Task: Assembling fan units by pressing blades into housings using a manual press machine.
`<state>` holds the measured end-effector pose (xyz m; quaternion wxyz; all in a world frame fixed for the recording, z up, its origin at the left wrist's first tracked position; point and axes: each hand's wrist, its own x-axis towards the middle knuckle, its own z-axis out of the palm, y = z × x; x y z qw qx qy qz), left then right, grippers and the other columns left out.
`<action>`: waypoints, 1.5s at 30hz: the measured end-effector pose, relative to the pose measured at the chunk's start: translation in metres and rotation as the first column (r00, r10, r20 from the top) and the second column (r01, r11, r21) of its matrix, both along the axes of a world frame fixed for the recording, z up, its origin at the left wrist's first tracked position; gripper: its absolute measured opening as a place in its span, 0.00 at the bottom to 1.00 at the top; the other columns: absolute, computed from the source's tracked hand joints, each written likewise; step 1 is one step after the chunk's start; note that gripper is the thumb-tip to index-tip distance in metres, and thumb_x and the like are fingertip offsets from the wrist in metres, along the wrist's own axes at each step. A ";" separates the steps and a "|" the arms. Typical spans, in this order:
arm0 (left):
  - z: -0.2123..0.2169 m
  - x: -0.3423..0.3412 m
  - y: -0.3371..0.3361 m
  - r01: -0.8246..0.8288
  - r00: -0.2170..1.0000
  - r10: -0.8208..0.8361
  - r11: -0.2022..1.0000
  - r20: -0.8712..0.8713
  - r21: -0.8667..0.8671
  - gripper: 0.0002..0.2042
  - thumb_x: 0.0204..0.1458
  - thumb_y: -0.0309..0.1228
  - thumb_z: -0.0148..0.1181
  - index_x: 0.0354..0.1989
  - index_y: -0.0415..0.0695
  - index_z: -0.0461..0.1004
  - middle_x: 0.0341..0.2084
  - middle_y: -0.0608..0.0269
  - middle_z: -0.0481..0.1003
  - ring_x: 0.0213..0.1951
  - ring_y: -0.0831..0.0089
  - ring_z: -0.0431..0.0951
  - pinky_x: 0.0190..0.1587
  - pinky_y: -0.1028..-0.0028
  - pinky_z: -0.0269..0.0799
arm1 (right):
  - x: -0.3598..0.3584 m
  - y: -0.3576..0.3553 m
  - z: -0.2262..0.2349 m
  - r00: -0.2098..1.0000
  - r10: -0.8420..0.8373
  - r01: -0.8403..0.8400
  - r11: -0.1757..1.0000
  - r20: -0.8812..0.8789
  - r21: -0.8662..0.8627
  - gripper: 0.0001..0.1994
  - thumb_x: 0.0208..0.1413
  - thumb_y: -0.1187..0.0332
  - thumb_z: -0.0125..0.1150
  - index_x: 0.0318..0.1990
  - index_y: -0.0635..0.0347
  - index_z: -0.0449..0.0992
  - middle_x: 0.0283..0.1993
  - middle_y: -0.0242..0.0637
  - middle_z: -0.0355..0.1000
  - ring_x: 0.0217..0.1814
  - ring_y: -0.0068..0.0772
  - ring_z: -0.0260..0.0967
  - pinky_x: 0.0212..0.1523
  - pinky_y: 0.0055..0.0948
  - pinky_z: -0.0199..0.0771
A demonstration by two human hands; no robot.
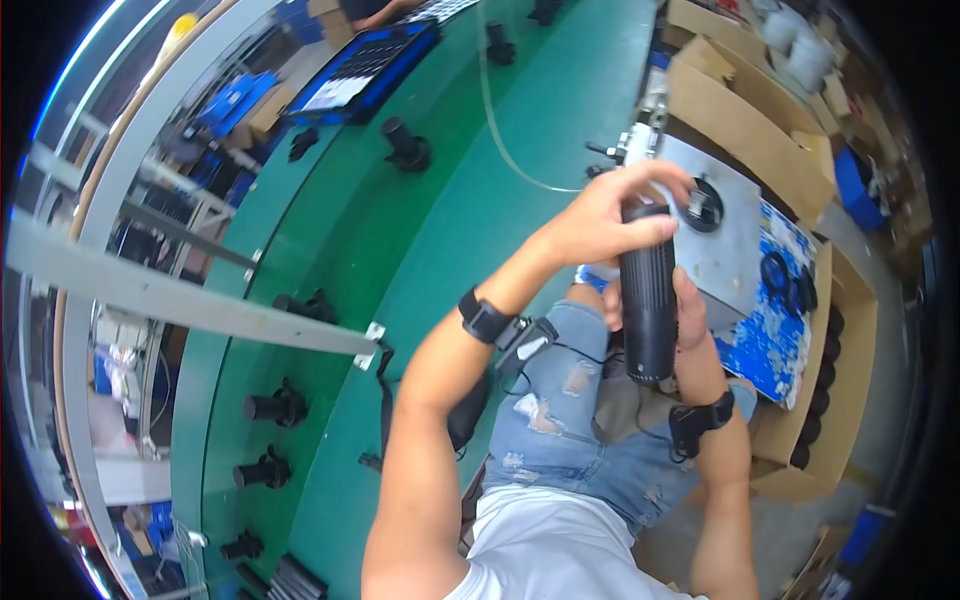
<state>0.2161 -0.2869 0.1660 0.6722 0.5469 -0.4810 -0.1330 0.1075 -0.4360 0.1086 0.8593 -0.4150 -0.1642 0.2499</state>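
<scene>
Black ribbed tube was held upright over the lap, clear of the bench. Right hand was clasped round its lower half; left hand was closed over the top end, fingers on a pale ring there. Judged risk: a hard twist above the lower grip could slip the tube down onto the jeans, or knock it sideways against the grey metal plate just beyond.

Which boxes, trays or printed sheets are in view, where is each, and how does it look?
Cardboard boxes: top right, brown, open.
Cardboard tray: right, brown, a row of black round parts inside.
Blue sheet: under the grey plate, blue and white.
Blue tray: top centre, rectangular.
</scene>
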 end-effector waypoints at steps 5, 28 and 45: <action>-0.078 -0.049 -0.026 -0.037 0.875 0.054 0.998 -0.481 0.044 0.21 0.62 0.40 0.49 0.58 0.39 0.62 0.46 0.59 0.70 0.44 0.75 0.72 0.46 0.74 0.70 | -0.021 -0.042 -0.011 0.839 -0.544 0.506 0.769 -0.016 0.391 0.35 0.54 0.53 0.60 0.62 0.65 0.53 0.52 0.44 0.61 0.54 0.41 0.64 0.61 0.38 0.64; -0.215 -0.071 -0.052 0.461 0.202 -0.336 0.861 -0.920 -0.214 0.29 0.62 0.57 0.34 0.27 0.43 0.70 0.23 0.58 0.74 0.25 0.71 0.74 0.29 0.75 0.72 | 0.071 -0.147 0.029 0.366 -0.723 0.901 0.434 0.586 -0.027 0.22 0.55 0.72 0.55 0.57 0.68 0.60 0.54 0.43 0.64 0.60 0.39 0.61 0.65 0.39 0.56; -0.240 -0.071 -0.057 0.303 0.343 -0.054 0.951 -0.938 0.057 0.11 0.62 0.36 0.47 0.36 0.42 0.71 0.26 0.65 0.75 0.28 0.80 0.74 0.33 0.82 0.70 | 0.135 -0.143 -0.071 0.177 -0.570 0.967 -0.051 0.802 -0.250 0.20 0.47 0.74 0.67 0.47 0.63 0.67 0.43 0.36 0.72 0.46 0.28 0.70 0.52 0.26 0.68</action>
